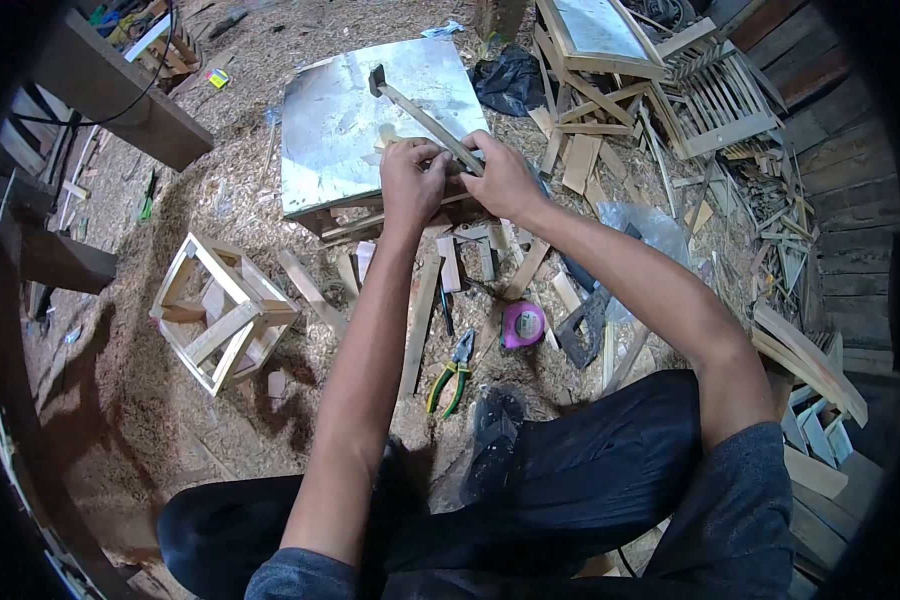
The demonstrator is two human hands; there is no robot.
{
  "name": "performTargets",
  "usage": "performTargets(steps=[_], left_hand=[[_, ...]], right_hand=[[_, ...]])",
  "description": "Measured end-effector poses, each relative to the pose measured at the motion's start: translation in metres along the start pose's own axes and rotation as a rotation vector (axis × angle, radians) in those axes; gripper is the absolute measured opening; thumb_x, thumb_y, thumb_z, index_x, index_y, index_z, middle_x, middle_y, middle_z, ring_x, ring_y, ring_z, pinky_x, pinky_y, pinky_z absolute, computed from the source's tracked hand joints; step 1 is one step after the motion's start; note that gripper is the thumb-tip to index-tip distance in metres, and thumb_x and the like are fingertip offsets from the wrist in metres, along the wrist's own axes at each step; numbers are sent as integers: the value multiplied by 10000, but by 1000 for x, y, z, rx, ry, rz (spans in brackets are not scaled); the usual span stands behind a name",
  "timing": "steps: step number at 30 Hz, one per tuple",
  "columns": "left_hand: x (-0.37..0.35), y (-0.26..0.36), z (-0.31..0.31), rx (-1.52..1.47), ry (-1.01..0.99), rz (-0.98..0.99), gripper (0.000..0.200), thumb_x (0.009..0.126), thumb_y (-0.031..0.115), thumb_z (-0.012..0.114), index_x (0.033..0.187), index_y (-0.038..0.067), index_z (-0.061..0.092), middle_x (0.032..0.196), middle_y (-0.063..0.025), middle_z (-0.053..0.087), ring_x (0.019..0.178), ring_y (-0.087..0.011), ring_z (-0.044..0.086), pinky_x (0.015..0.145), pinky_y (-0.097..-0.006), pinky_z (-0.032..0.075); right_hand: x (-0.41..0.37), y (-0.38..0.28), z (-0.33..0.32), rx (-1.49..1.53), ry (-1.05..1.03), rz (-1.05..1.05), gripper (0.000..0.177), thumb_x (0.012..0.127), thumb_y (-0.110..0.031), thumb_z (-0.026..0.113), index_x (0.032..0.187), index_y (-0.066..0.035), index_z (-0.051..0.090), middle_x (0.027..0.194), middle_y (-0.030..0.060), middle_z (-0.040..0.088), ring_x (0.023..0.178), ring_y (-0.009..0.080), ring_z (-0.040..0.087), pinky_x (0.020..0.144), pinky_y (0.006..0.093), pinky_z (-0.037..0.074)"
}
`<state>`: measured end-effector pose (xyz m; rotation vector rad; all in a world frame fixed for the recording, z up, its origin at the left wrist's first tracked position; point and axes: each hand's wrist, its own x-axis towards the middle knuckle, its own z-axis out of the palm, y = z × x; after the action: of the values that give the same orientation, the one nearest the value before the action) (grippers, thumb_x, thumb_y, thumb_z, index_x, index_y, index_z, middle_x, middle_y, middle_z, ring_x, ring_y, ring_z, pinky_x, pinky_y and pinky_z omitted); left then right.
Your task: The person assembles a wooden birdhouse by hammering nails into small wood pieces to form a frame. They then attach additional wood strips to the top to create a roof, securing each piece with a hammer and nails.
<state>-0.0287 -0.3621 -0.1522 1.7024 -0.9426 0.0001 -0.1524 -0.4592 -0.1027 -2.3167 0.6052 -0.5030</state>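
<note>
My left hand (411, 182) and my right hand (503, 178) meet at the near edge of a low metal-topped work table (340, 130). Both grip the near end of a long wooden strip (422, 115) that runs diagonally across the shiny top to a dark end piece (377, 79) at its far end. A small pale wood piece (390, 137) lies under the strip by my left hand's fingers.
A wooden box frame (222, 312) lies on the sawdust floor at left. Green-handled pliers (451, 375), a pink tape measure (523, 324) and wood offcuts (422, 300) lie before my knees. Slatted frames (715, 95) and scrap wood pile up at right.
</note>
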Motion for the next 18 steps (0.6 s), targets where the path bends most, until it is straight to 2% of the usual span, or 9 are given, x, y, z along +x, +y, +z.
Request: performTargets(steps=[4, 7, 9, 16, 18], left_hand=[[2, 4, -5, 39, -41, -7, 140, 741, 123, 769, 820, 9, 757, 872, -129, 687, 899, -312, 601, 832, -412, 468], [2, 2, -6, 123, -102, -4, 177, 796, 161, 757, 905, 22, 769, 945, -126, 708, 915, -286, 635, 839, -371, 489], [1, 1, -4, 41, -30, 41, 131, 729, 121, 770, 803, 14, 758, 863, -130, 684, 889, -318, 602, 833, -410, 464], [0, 1, -5, 61, -41, 70, 130, 729, 119, 769, 811, 19, 759, 877, -123, 684, 901, -321, 597, 851, -426, 457], [-1, 0, -5, 141, -45, 120, 174, 778, 147, 768, 895, 18, 762, 927, -109, 694, 922, -293, 616, 829, -380, 491]], right_hand=[[0, 4, 2, -3, 20, -24, 392, 761, -76, 769, 1085, -12, 559, 968, 210, 656, 920, 401, 639, 800, 448, 496], [1, 3, 2, -6, 6, -6, 392, 761, -79, 771, 1084, -13, 559, 976, 210, 659, 932, 401, 641, 804, 450, 497], [1, 4, 2, 1, -3, 7, 394, 761, -81, 771, 1085, -14, 558, 980, 210, 660, 937, 402, 643, 807, 451, 498], [1, 6, 3, -17, 21, -36, 387, 772, -84, 757, 1096, -12, 560, 970, 213, 659, 930, 399, 646, 812, 457, 498], [1, 6, 3, -11, 19, -36, 385, 773, -86, 756, 1097, -12, 560, 968, 215, 659, 932, 401, 645, 813, 458, 497]])
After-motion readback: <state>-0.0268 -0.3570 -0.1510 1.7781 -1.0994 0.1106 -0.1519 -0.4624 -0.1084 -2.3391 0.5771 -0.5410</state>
